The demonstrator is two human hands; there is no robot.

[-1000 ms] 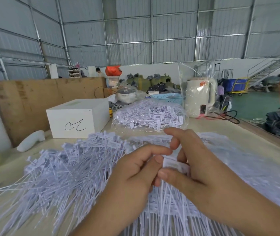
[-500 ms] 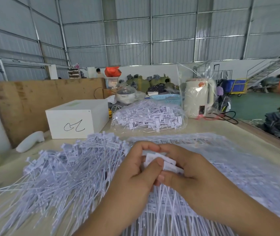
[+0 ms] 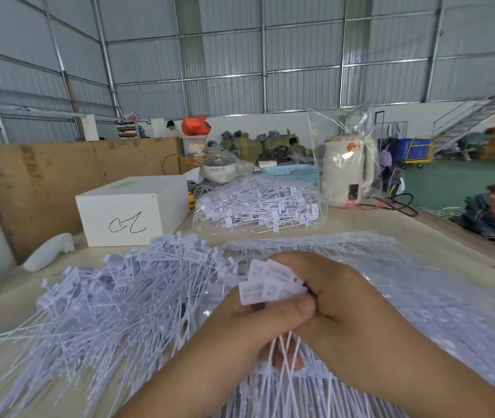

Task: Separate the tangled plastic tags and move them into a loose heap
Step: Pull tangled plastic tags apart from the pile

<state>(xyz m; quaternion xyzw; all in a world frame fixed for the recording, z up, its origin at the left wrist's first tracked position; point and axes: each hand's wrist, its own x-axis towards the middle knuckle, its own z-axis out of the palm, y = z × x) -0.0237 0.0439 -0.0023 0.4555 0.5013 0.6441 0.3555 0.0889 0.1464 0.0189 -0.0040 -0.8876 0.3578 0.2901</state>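
Observation:
A loose heap of white plastic tags [image 3: 113, 300] with long thin tails spreads over the left of the table. Both hands meet at the centre around a small bunch of tags [image 3: 270, 285]. My left hand [image 3: 258, 321] grips the bunch from the left with its thumb laid across the front. My right hand [image 3: 339, 300] curls round it from the right. The flat label heads fan out above the fingers and the tails hang below the hands. More tags lie in clear plastic sheeting [image 3: 421, 297] on the right.
A sealed clear bag of tags [image 3: 258, 206] lies behind the hands. A white box [image 3: 131, 209] with a scribble stands at back left, a white handheld device [image 3: 50, 251] beside it. A bagged kettle [image 3: 345, 173] and black cable [image 3: 397, 206] sit at back right.
The hands have drawn closer to me and tightened together. The label heads, barely showing before, now fan out above the fingers. The camera has tilted slightly.

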